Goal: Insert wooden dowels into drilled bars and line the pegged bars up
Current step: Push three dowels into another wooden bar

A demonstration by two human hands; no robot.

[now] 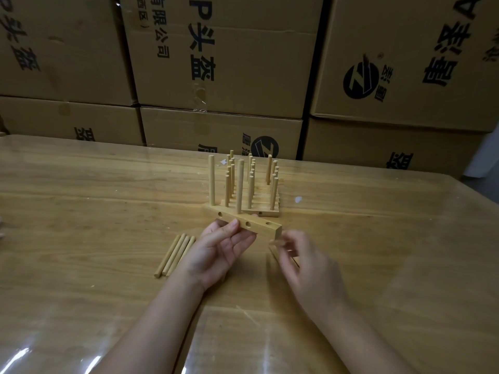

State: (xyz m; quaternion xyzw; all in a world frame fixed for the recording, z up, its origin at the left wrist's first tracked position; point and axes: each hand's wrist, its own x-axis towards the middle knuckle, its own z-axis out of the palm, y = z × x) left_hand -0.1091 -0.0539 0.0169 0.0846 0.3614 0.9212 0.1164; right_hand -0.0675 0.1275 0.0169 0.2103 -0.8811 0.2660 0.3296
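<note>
My left hand holds a drilled wooden bar just above the table, thumb on its near face, fingers beneath. Two dowels stand upright in the bar; its third top hole near the right end has no dowel in it. My right hand is blurred just right of the bar's end and pinches a loose dowel that points down toward the table. Behind the held bar, several pegged bars stand lined up side by side. A few loose dowels lie left of my left hand.
The wooden table carries a glossy transparent cover. Stacked cardboard boxes with black printing form a wall along the table's far edge. Small white flecks lie near the pegged bars.
</note>
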